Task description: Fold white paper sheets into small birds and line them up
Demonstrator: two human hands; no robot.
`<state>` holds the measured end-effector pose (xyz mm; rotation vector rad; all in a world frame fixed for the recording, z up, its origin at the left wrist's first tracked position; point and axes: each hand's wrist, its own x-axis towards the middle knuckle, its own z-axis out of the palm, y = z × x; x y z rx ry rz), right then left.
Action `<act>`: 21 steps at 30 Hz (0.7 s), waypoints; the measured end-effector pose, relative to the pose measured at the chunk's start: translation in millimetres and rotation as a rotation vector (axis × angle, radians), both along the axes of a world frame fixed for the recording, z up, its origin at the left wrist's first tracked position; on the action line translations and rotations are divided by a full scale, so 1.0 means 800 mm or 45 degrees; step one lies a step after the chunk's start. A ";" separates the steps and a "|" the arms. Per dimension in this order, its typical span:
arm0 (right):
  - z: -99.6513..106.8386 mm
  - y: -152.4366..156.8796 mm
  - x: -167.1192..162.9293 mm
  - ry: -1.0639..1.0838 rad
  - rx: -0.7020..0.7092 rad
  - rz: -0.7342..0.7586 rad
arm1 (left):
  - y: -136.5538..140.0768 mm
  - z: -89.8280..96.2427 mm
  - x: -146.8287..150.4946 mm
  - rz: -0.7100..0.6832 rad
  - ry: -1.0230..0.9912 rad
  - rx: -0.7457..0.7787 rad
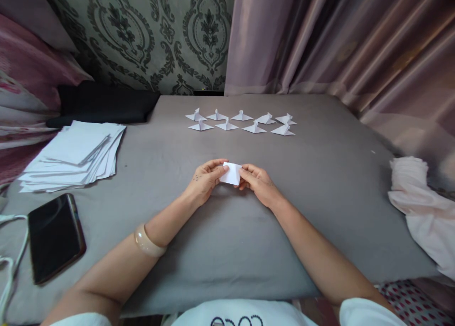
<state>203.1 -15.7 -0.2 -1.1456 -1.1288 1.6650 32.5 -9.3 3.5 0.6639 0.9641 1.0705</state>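
A small folded white paper (232,174) is held up between both hands over the middle of the table. My left hand (207,179) pinches its left side, thumb on top and fingers behind. On the right edge, my right hand (259,181) grips the same paper in a like pinch, its fingers partly hidden underneath. Beyond the hands, two rows of folded white paper birds (226,125) stand on the grey cloth.
At the left lies a stack of white paper sheets (71,150), with a folded black cloth (106,101) behind it. A phone (57,238) and a white cable (16,255) are nearer. A pale bundled cloth (414,198) sits on the table's (330,184) right edge.
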 end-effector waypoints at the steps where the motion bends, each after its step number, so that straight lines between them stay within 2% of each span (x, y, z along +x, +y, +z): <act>1: 0.000 0.000 0.001 0.002 0.002 0.005 | 0.001 0.000 0.000 0.021 0.008 -0.017; 8: 0.007 -0.004 0.000 0.004 0.011 0.028 | 0.001 0.002 0.001 0.119 0.034 -0.076; 13: 0.010 -0.006 -0.001 0.012 0.072 0.106 | 0.000 0.006 0.000 0.119 0.014 -0.086; 21: 0.010 -0.005 0.000 -0.008 0.119 0.122 | 0.003 0.006 -0.003 0.087 -0.016 -0.112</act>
